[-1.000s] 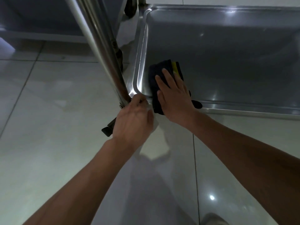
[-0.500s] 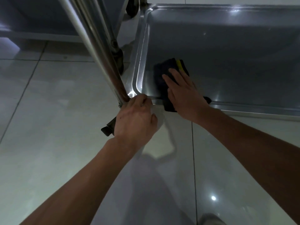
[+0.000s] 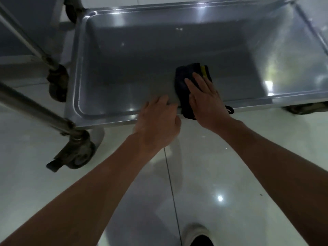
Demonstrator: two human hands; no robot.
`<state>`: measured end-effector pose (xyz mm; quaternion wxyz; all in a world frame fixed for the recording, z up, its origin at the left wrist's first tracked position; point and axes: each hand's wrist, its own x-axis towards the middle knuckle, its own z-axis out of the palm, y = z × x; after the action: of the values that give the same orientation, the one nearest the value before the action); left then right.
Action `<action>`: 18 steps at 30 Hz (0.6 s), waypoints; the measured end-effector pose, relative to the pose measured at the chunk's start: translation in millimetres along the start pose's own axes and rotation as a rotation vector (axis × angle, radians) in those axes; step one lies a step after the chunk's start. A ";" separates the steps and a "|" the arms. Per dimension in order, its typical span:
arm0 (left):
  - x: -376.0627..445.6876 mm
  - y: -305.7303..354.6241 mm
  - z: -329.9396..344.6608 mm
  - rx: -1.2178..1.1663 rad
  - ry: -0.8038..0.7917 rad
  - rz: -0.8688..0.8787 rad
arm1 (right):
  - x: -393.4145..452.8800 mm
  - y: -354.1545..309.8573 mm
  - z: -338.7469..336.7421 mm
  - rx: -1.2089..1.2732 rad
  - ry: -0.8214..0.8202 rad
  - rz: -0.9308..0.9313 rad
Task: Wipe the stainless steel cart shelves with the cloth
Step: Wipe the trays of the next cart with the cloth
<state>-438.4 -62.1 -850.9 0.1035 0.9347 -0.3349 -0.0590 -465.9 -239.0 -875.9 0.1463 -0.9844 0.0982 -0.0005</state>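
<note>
Stainless steel shelf was smooth and glossy with streaky glare, soft dark cloth looked matt, floor tiles shone polished, metal post was brushed, caster wheel looked dull.

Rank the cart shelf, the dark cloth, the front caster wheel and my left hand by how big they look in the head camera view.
1. cart shelf, by far the largest.
2. left hand.
3. front caster wheel and dark cloth: too close to rank; the right hand covers part of the cloth.
</note>
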 end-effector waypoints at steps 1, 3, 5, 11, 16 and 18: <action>4.7 6.8 0.8 -0.002 0.003 0.000 | -1.9 9.2 -3.3 -0.005 0.005 0.016; 14.3 18.9 3.6 0.005 0.006 0.006 | -6.0 27.7 -10.5 -0.007 0.018 0.053; 21.3 27.4 8.9 0.013 -0.008 0.021 | -10.5 47.2 -17.0 0.000 0.034 0.092; 26.6 29.8 17.8 -0.013 0.034 0.013 | -17.6 80.0 -24.3 0.039 0.098 0.171; 22.9 25.0 21.3 -0.088 0.120 0.034 | -15.5 71.0 -20.3 0.017 0.091 0.210; 20.9 18.5 21.6 -0.140 0.128 0.063 | -13.4 61.3 -18.4 0.005 0.077 0.197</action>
<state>-437.5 -92.8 -868.5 0.1915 0.9160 -0.3520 -0.0189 -491.4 -299.2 -875.6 0.1441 -0.9688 0.2002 -0.0242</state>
